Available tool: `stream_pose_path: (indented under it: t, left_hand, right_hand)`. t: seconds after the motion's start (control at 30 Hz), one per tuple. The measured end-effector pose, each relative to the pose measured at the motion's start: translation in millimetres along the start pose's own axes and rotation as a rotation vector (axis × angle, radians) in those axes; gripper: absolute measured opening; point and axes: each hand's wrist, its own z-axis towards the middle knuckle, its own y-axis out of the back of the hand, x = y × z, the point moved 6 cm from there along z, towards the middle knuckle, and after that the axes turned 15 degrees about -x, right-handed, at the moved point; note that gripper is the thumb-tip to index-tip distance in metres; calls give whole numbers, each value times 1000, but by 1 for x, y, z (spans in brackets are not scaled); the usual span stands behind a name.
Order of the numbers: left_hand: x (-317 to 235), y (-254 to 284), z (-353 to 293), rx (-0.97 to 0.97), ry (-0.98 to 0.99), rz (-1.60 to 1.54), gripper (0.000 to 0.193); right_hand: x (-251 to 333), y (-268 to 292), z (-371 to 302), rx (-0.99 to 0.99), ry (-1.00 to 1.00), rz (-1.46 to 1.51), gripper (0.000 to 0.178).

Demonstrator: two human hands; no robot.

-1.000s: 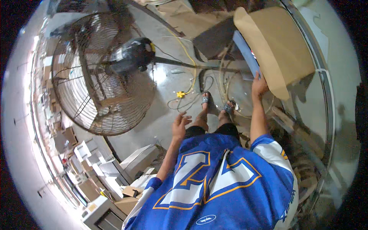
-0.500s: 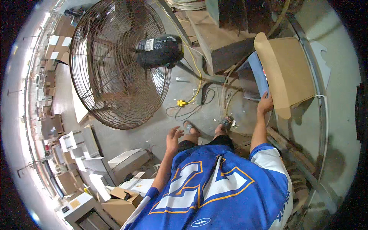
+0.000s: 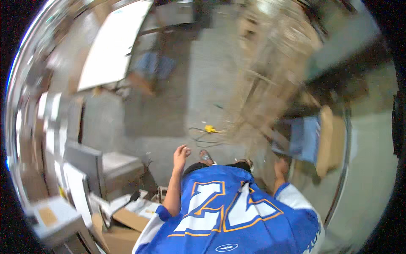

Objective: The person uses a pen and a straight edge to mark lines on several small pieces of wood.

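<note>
My left hand (image 3: 181,155) hangs in front of my body, holding nothing, its fingers slightly bent and apart. To the right, my right hand (image 3: 280,166) is lowered beside my body. It is dark and smeared, so its fingers cannot be made out. Nearest to it is a blue-grey flat sheet (image 3: 305,137), which stands against a brown cardboard piece (image 3: 330,142) with a curved edge. A gap seems to lie between that hand and the sheet.
A yellow plug connector (image 3: 209,129) with a dark cable lies on the floor ahead. A white panel (image 3: 116,46) stands far left. Near left are an opened cardboard box (image 3: 122,230) and a white cabinet (image 3: 57,218). Blurred brown clutter (image 3: 270,84) fills the far right.
My view has swung, and the large fan no longer shows clearly. My right hand has come away from the blue-grey sheet and dropped toward my body. My left hand stays raised.
</note>
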Motion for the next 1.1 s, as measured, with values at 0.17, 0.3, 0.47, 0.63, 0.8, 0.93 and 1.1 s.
stream_pose_path:
  t: [0.17,0.3,0.47,0.63,0.8,0.93,1.1]
  left_hand:
    - [-54,107,61,-276,-67,-237,35]
    - [-78,156,107,-408,-49,-373,32]
    - [-89,187,176,-540,-21,-511,31]
    - [-128,197,249,-497,-16,-406,29]
    - [-202,248,328,-529,-454,597,32]
    - [-213,292,373,60,-859,1640,20]
    - [-257,410,436,-26,-694,1851,25]
  right_hand:
    - [116,-67,-85,409,423,270,32]
    - [226,-85,-95,549,455,293,32]
    - [395,-62,-90,589,614,354,31]
    - [533,-72,-110,628,730,336,30]
    - [629,-124,-150,678,849,182,29]
    - [739,-146,-221,664,982,187,28]
    - [978,-35,-333,503,1373,715,26]
